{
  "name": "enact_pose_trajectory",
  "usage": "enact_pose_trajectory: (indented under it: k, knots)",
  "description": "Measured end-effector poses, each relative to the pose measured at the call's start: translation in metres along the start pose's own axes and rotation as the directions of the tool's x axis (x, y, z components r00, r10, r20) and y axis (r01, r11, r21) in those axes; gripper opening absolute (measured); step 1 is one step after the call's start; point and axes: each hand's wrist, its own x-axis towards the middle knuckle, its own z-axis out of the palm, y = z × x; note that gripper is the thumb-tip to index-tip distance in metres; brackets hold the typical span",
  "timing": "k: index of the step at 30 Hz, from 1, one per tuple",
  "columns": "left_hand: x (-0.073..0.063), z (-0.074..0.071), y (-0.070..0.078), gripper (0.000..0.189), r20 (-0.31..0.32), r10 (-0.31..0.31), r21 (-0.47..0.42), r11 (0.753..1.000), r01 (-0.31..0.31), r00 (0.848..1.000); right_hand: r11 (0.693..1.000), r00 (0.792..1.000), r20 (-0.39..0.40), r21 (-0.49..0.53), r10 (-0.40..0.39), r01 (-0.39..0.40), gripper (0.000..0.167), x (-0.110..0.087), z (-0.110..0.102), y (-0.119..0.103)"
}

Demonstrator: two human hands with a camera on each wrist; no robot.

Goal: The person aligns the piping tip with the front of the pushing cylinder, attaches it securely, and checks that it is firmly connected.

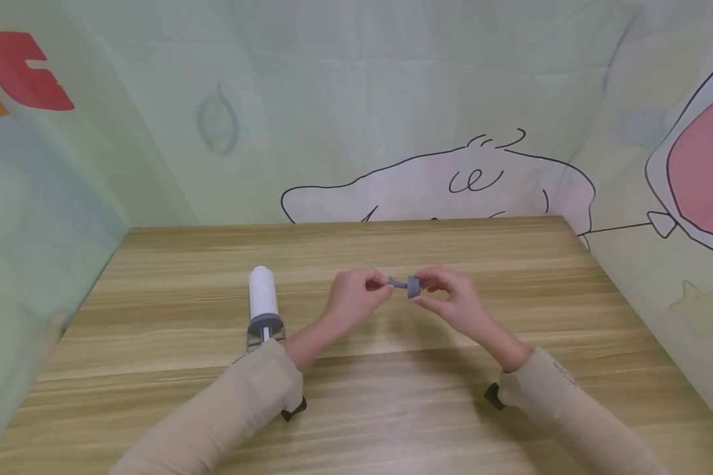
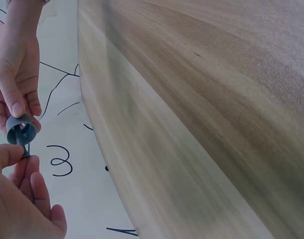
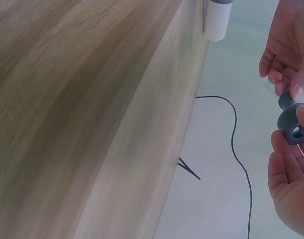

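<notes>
Over the table's middle, my left hand [image 1: 356,293] pinches the flared end of a narrow grey stem-like piece [image 1: 397,283] between thumb and fingers. My right hand [image 1: 454,300] grips a round grey cap [image 1: 413,286] by its sides. The stem's far end reaches into the hollow cap [image 2: 28,133], as the left wrist view shows; whether the two are joined I cannot tell. An opening in the cap's other side [image 3: 289,119] appears in the right wrist view. Both pieces are held above the tabletop.
Left of my left hand lies a white tube [image 1: 264,293] with a grey collar [image 1: 265,323] and a metal frame, partly hidden by my sleeve. A wood-grain table [image 1: 368,422] spreads beneath my arms. Printed cloth walls [image 1: 356,99] stand along its back and sides.
</notes>
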Motion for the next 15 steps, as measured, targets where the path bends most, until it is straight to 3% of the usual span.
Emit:
enact_pose_trajectory:
  k: [6, 15]
  knots:
    - [0.0003, 0.002, -0.0004, 0.012, 0.013, -0.006, -0.006, 1.0, 0.006, 1.0, 1.0, 1.0, -0.007, 0.015, -0.015, 0.015, 0.03, 0.0005, 0.0038, 0.0011]
    - [-0.0004, 0.004, -0.0004, 0.014, 0.075, 0.036, -0.044, 0.999, -0.032, 0.997, 0.998, 0.999, 0.004, 0.045, -0.033, 0.032, 0.03, 0.0018, 0.0082, 0.0017]
